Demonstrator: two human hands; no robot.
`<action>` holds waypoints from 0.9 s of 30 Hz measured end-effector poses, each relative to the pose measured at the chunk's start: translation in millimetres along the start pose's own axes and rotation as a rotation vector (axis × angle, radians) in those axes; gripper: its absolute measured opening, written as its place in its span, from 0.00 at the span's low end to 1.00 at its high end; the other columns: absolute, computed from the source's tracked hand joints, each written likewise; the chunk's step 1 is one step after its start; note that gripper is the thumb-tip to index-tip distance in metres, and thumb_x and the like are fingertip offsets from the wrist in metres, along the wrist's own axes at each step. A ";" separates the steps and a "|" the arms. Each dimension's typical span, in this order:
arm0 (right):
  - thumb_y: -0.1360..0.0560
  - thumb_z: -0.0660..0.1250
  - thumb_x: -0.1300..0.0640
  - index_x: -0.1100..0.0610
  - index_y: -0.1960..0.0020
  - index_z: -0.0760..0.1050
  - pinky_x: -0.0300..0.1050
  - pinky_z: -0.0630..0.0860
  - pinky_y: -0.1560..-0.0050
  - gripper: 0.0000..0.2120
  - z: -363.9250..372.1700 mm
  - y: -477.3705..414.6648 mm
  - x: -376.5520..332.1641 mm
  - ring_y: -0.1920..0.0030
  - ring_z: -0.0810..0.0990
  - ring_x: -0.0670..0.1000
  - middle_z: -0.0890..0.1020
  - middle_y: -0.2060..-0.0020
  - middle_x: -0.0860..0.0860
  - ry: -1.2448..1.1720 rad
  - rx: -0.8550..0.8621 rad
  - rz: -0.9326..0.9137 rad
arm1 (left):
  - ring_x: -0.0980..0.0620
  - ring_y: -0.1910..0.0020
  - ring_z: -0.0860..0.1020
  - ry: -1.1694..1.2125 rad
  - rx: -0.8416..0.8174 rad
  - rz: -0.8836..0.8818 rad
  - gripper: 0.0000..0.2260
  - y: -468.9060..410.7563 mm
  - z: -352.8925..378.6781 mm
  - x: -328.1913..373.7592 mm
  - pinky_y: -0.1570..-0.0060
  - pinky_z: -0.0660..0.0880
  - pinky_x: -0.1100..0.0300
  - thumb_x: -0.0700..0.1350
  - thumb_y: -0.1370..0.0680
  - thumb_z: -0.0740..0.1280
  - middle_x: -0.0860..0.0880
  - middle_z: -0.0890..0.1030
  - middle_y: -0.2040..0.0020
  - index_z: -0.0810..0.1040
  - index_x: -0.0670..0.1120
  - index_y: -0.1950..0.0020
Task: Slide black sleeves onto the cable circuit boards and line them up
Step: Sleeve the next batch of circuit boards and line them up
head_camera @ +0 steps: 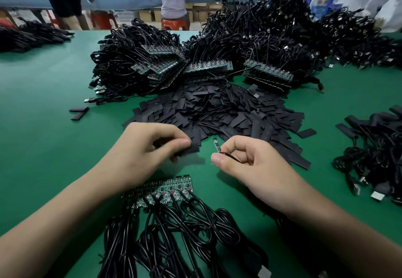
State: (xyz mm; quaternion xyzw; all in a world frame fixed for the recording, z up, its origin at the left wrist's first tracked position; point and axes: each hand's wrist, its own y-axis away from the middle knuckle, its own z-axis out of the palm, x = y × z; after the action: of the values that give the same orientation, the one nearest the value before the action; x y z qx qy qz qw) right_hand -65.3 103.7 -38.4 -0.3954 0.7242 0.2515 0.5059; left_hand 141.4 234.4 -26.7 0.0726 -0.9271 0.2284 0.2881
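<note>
sleeve heap (pixel 217 112): on counter (pixel 43 136), middle | board stacks (pixel 206 66): just behind heap, atop cable piles (pixel 272 27) | two loose sleeves (pixel 79 112): left of heap | cable bundle (pixel 374 164): right of heap, apart | board row (pixel 161 188): before heap, its cables (pixel 174 234) nearer still | left hand (pixel 143 156) holding single sleeve (pixel 189 149), right hand (pixel 245 164) holding single board (pixel 216 145): between heap and board row

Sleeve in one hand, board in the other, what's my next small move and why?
Probably tilt the narrow dark circuit board pinched in the right hand toward the flat black sleeve held by the left hand and start its tip into the sleeve's end: the board is bare and a gap separates them.
</note>
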 end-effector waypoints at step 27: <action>0.17 0.61 0.43 0.53 0.56 0.82 0.40 0.68 0.70 0.19 -7.4 -2.6 -1.1 0.70 0.67 0.47 0.65 0.70 0.46 -0.418 -0.069 0.154 | 0.55 0.61 0.84 0.206 0.132 -0.012 0.10 12.4 8.5 25.0 0.55 0.78 0.66 0.54 0.33 0.77 0.59 0.86 0.60 0.88 0.54 0.54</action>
State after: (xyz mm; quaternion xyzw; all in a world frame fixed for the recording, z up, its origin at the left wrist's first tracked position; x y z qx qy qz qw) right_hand -66.9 97.0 -34.5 -0.2951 0.6225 0.3908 0.6105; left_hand 113.3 241.3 -23.5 0.0732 -0.8751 0.2936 0.3777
